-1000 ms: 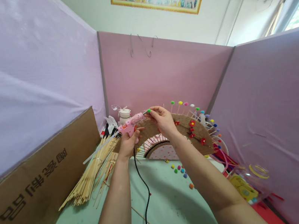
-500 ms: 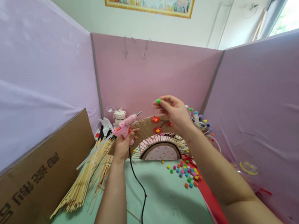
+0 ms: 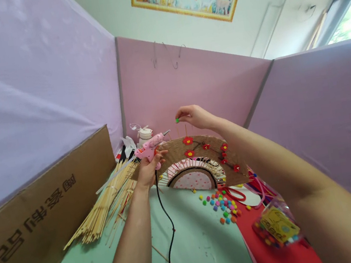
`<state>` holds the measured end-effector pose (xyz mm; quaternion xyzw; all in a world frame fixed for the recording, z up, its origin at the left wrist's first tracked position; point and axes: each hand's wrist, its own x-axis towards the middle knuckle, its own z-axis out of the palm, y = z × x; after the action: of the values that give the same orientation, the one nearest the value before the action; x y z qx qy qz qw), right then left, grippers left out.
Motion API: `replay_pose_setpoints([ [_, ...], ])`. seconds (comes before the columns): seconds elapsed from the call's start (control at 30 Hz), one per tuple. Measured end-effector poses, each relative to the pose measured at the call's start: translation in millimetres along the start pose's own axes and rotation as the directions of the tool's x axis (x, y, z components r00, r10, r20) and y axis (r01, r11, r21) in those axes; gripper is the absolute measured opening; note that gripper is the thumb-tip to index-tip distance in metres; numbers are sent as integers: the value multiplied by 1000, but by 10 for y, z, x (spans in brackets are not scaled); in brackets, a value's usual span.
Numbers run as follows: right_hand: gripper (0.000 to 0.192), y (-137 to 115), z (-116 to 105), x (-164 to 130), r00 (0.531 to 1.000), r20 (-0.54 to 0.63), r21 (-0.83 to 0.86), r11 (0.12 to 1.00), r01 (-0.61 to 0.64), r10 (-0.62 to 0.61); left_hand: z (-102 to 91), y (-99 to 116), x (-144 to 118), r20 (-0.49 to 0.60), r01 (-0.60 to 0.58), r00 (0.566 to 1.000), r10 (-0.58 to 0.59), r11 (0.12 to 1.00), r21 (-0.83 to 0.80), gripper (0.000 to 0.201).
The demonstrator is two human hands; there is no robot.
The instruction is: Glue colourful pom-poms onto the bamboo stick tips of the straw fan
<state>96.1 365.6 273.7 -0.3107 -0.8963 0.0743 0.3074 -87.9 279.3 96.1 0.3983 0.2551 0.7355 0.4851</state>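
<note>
- Since half a second ago my right hand [image 3: 197,116] has gone further out and now sits above the fan's [image 3: 199,156] top edge, where it was nearer me before; the fan's red flowers show more fully now
- My right fingertips are pinched together on a green pompom [image 3: 177,120]; it hangs just above the fan's top rim, left of the hand
- My left hand [image 3: 148,171] is wrapped shut round the pink glue gun [image 3: 150,146] at the fan's left end; its nozzle points right, toward the pompom; its black cord [image 3: 169,230] runs down toward me from the fan
- Loose pompoms [image 3: 222,206] lie on the green table [image 3: 200,243] just in front of the fan; a bundle of sticks [image 3: 107,206] lies left of it; a bag [image 3: 277,226] sits on red paper to its front right
</note>
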Motion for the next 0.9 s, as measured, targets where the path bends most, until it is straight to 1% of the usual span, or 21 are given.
replay_pose_setpoints([
  [0.17, 16, -41, 59, -9, 998, 53, -183, 982, 45, -36, 8, 4, 1, 1, -3, 1000, 3, 1000, -3, 47],
  [0.37, 18, -41, 53, -20, 996, 85, -300, 953, 51, -27, 5, 5, -1, 0, -5, 1000, 5, 1000, -8, 45],
  [0.9, 17, -41, 75, 15, 993, 111, -299, 952, 61, -29, -16, -21, 8, 12, -15, 1000, 14, 1000, 6, 45],
])
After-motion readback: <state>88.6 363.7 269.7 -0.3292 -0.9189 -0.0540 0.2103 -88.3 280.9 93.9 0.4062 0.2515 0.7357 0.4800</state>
